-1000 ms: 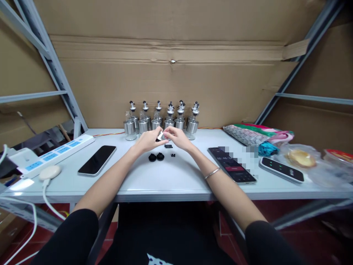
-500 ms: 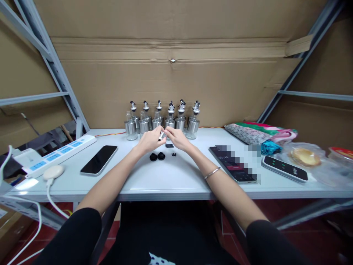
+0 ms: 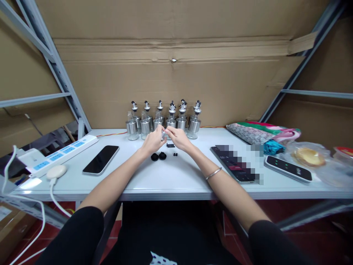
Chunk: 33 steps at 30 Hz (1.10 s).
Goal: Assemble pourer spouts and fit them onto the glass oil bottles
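Observation:
My left hand (image 3: 153, 141) and my right hand (image 3: 178, 138) meet at the fingertips over the middle of the table, in front of the bottles. Between them both hands pinch a small, pale, shiny piece, mostly hidden by the fingers. Below my left hand lie two round black caps (image 3: 162, 156). Beside my right fingers rest small black parts (image 3: 170, 145), with two tiny black pieces (image 3: 175, 154) nearer me. Behind the hands stand several glass bottles with steel sleeves (image 3: 194, 126), some topped with metal pourers (image 3: 182, 107).
At the left are a power strip (image 3: 62, 152), a white round charger (image 3: 56, 171) and a dark phone (image 3: 101, 159). At the right lie another phone (image 3: 231, 163), a white device (image 3: 288, 169), a patterned pouch (image 3: 248, 133) and bagged food (image 3: 310, 157). Cardboard (image 3: 173, 84) rises behind.
The view has shifted slightly, so everything sits a little farther right. Both hands stay together at the fingertips, and the shiny piece between them shows less.

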Each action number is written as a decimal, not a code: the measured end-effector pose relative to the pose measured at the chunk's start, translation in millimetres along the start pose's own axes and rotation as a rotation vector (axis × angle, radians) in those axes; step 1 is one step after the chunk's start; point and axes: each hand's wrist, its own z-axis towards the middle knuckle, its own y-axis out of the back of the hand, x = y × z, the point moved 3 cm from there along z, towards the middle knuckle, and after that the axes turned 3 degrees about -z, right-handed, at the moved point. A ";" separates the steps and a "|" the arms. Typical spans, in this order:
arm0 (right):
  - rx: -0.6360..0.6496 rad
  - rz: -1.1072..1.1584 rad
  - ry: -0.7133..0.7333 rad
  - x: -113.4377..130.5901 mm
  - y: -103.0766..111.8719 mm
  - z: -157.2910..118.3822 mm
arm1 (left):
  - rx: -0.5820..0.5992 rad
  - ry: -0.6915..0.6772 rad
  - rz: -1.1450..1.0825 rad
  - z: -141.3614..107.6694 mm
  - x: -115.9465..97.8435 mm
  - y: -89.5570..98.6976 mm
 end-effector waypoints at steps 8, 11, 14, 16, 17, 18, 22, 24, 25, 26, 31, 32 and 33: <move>0.022 -0.089 -0.007 2.5 -0.6 -2.0 | -0.045 -0.089 -0.087 2.3 -6.6 8.1; 0.035 -0.081 0.000 2.5 -0.8 -2.3 | -0.063 -0.124 -0.070 2.9 -3.5 9.2; 0.028 -0.066 -0.013 1.7 0.4 -3.0 | -0.042 -0.143 -0.108 2.5 -0.8 5.8; 0.012 -0.069 -0.023 1.9 2.2 -3.5 | -0.027 -0.147 -0.125 2.2 -0.6 3.2; 0.004 -0.074 -0.030 2.3 3.2 -3.6 | -0.022 -0.149 -0.124 2.0 -1.0 2.3; -0.002 -0.083 -0.038 2.9 4.1 -3.7 | -0.017 -0.150 -0.116 2.0 -1.4 1.7; -0.002 -0.136 -0.083 4.6 5.3 -4.0 | 0.003 -0.162 -0.035 2.5 -2.4 3.2; 0.011 -0.160 -0.099 4.8 4.5 -4.2 | 0.006 -0.185 0.015 2.4 -3.1 4.8; 0.018 -0.171 -0.104 4.7 3.9 -4.3 | 0.008 -0.196 0.033 2.2 -3.5 5.3; 0.024 -0.181 -0.107 4.5 3.3 -4.4 | 0.014 -0.203 0.041 1.9 -3.9 5.5; 0.046 -0.202 -0.112 2.9 0.8 -4.7 | 0.048 -0.191 -0.050 0.7 -5.2 4.0; 0.049 -0.200 -0.108 2.5 0.5 -4.6 | 0.050 -0.189 -0.068 0.7 -5.1 3.9; 0.053 -0.192 -0.100 2.3 0.2 -4.4 | 0.050 -0.189 -0.081 0.8 -5.0 4.0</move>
